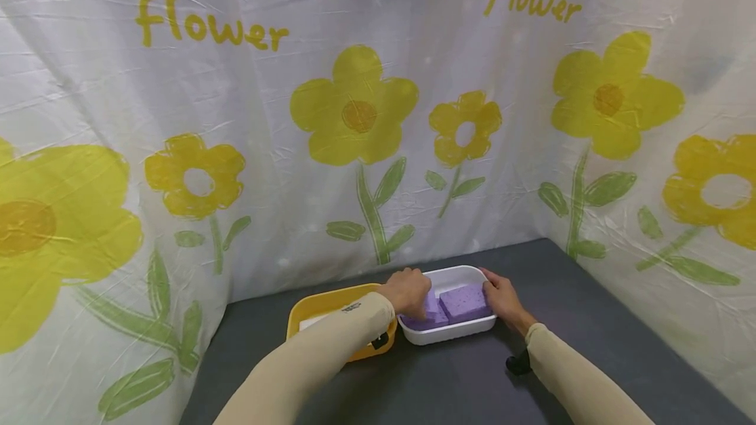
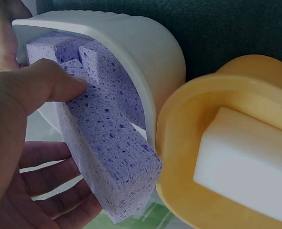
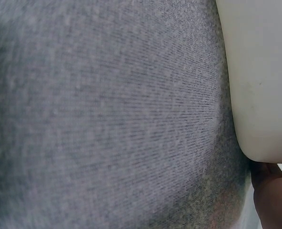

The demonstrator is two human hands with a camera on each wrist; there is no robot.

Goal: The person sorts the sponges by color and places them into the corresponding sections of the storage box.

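My left hand (image 1: pixel 407 290) grips a purple sponge (image 2: pixel 110 138) between thumb and fingers, at the mouth of a white plastic tub (image 1: pixel 445 333). Pores cover the sponge's face. Two more purple sponges, one a block (image 1: pixel 465 303) on the right, lie inside that tub. At its right end, my right hand (image 1: pixel 506 300) holds the rim. In the right wrist view only part of that hand (image 3: pixel 274 198) shows beside the tub's pale wall (image 3: pixel 265 86). Left of the white tub stands a yellow tub (image 1: pixel 301 310) with a white block (image 2: pixel 243 164) in it, partly hidden by my left forearm in the head view.
Both tubs sit side by side, rims close together, on a dark grey table (image 1: pixel 449 392). A white curtain (image 1: pixel 266 117) printed with yellow flowers hangs behind and along the sides. Black wrist gear (image 1: pixel 518 364) shows below my right wrist.
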